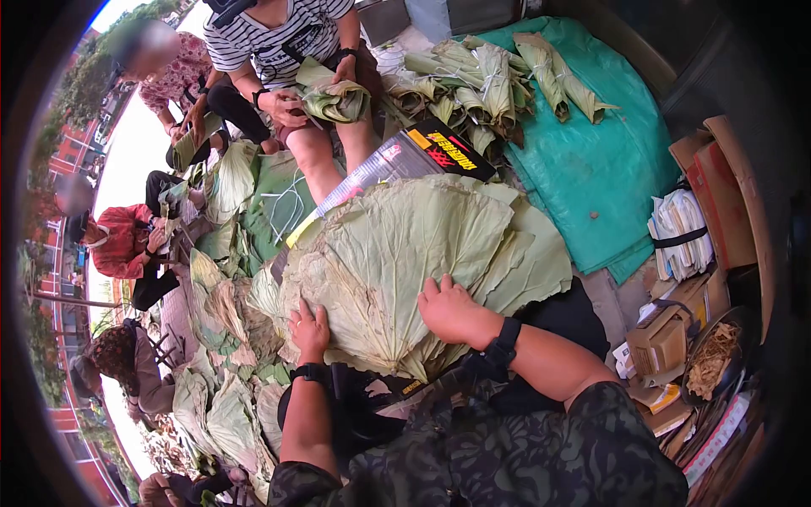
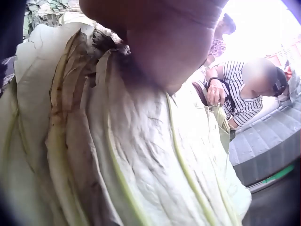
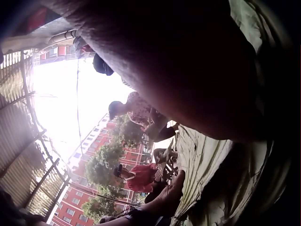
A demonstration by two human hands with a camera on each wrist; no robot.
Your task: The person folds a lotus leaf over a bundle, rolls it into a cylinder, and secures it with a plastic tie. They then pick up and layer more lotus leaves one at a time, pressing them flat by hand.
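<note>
Both our hands lay flat, fingers relaxed and pinching nothing: the left hand (image 1: 308, 328) pressed on the near left edge of the stack of lotus leaves (image 1: 405, 262), the right hand (image 1: 448, 308) on its near middle. That stack sat on our lap, resting on a long printed box (image 1: 397, 160) that ran away from us.

To do this well, we judged that the palms should press evenly and smooth outward along the veins, since dry leaves like these would likely crack under a sharp crease.

Beyond the stack, a person in a striped shirt (image 1: 270, 34) held a folded leaf bundle (image 1: 334, 97). Past that, tied bundles (image 1: 481, 80) lay on a teal tarp (image 1: 591, 169), and cardboard boxes (image 1: 718, 186) stood at the right. More loose leaves (image 1: 224, 338) were spread at the left, among other seated people.

Much was hard to read. Our left wrist view showed only the leaf surface (image 2: 141, 155) under a blurred, close palm; the right wrist view was mostly dark hand, so we could not make out the fingertips there. How many leaves made up the stack stayed hidden.
</note>
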